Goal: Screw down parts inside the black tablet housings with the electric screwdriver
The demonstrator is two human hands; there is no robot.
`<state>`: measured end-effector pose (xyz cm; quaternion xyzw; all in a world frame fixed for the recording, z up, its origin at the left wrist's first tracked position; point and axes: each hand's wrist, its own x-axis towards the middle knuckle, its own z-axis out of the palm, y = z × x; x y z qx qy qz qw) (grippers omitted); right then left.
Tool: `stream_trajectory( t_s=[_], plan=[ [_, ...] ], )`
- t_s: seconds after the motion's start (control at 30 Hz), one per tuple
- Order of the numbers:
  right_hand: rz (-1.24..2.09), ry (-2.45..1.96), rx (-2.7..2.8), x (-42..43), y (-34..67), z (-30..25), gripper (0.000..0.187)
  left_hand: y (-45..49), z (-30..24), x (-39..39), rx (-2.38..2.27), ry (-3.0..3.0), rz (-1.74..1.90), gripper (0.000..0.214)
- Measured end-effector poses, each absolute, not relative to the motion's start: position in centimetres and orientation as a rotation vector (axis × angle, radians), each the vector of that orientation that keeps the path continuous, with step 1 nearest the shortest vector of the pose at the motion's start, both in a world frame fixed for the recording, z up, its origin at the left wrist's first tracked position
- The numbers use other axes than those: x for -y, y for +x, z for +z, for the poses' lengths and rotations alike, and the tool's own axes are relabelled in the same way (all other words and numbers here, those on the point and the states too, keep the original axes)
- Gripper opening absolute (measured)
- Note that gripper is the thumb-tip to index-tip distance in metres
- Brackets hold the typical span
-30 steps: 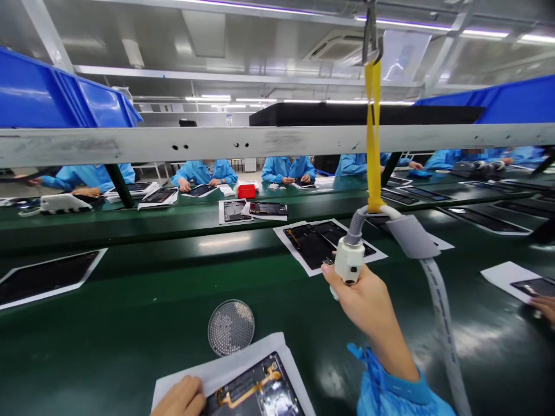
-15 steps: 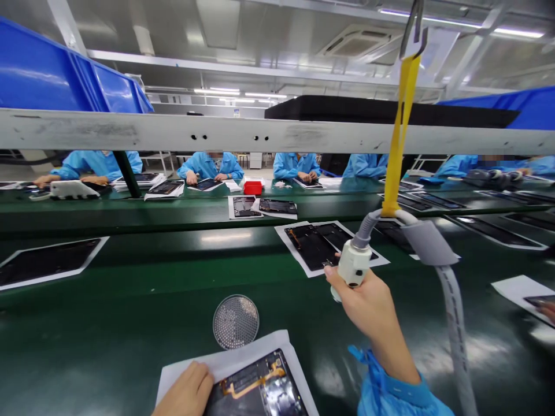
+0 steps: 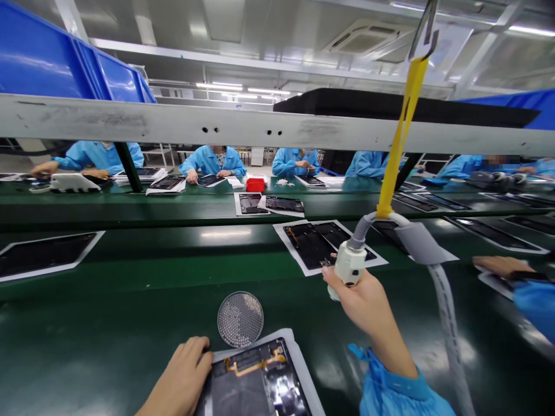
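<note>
My right hand (image 3: 362, 300) is closed around a white hand tool (image 3: 348, 264) that hangs by a grey hose and a yellow strap (image 3: 401, 136) from an overhead hook. The tool is held in the air above the green belt. My left hand (image 3: 184, 378) rests with curled fingers on the left edge of an opened dark device (image 3: 255, 384) lying on white paper at the near edge. A round perforated metal dish (image 3: 240, 318) sits just beyond that device.
Green conveyor belt (image 3: 130, 300) carries more opened devices on paper (image 3: 323, 242), (image 3: 43, 257). A co-worker's hand and blue sleeve (image 3: 515, 277) reach in at the right. Several people in blue coats sit across. A grey rail (image 3: 217, 124) with blue bins crosses overhead.
My left hand slid further up onto the device's left edge as the view tipped down. A co-worker's arm has come in from the right. My right hand still holds the tool in about the same place.
</note>
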<state>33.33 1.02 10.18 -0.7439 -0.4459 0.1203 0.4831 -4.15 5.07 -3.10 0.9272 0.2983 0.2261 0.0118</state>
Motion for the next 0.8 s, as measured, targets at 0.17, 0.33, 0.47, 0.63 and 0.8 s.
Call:
stream_trajectory(
  t_s=[0.17,0.33,0.47,0.63,0.8],
  plan=[
    [0.361,-1.768,1.094,-1.7,33.1,9.4,0.052,-4.7,-3.0,-4.8,-0.882,2.704,0.387,0.032],
    [0.409,-1.667,1.080,-2.3,32.6,8.7,0.051,-2.6,-2.8,-4.3,-0.809,2.736,0.138,0.036],
    [0.441,-1.565,1.044,-2.6,32.2,8.2,0.048,-0.9,-2.6,-4.2,-0.802,2.801,0.012,0.038],
    [0.533,-1.336,0.959,-2.9,30.1,7.4,0.037,-0.5,-0.6,-4.2,-0.758,2.852,-0.125,0.035],
    [0.553,-1.125,0.886,-3.0,25.8,7.5,0.035,-0.8,0.5,-4.1,-0.558,2.824,-0.014,0.039]
  ],
)
